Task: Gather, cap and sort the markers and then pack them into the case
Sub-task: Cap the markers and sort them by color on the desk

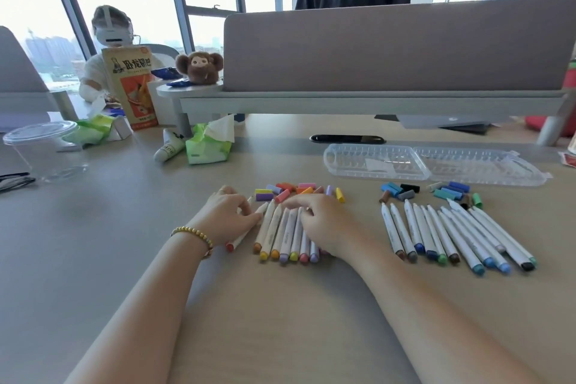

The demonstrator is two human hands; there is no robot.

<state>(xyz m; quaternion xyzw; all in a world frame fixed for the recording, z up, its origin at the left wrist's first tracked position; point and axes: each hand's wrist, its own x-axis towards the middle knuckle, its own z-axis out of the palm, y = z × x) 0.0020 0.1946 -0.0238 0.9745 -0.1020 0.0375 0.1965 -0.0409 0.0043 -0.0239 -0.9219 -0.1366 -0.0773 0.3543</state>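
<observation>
Several uncapped white markers with warm-coloured ends (282, 235) lie side by side on the table. Loose warm-coloured caps (299, 191) are scattered just beyond them. My left hand (230, 215) rests on the left edge of this group, over a red-ended marker (237, 241). My right hand (324, 224) lies on the right side of the same group, fingers bent over the marker tips. Further right, several blue, green and dark markers (452, 237) lie fanned out, with their caps (436, 192) beyond. The clear plastic case (433, 162) lies open behind them.
A green tissue pack (208, 143) and a white tube (168, 146) sit at the back left, with a clear plastic cup (43, 150) further left. A grey desk divider (389, 50) on a raised shelf bounds the far side. Another person sits at the far left.
</observation>
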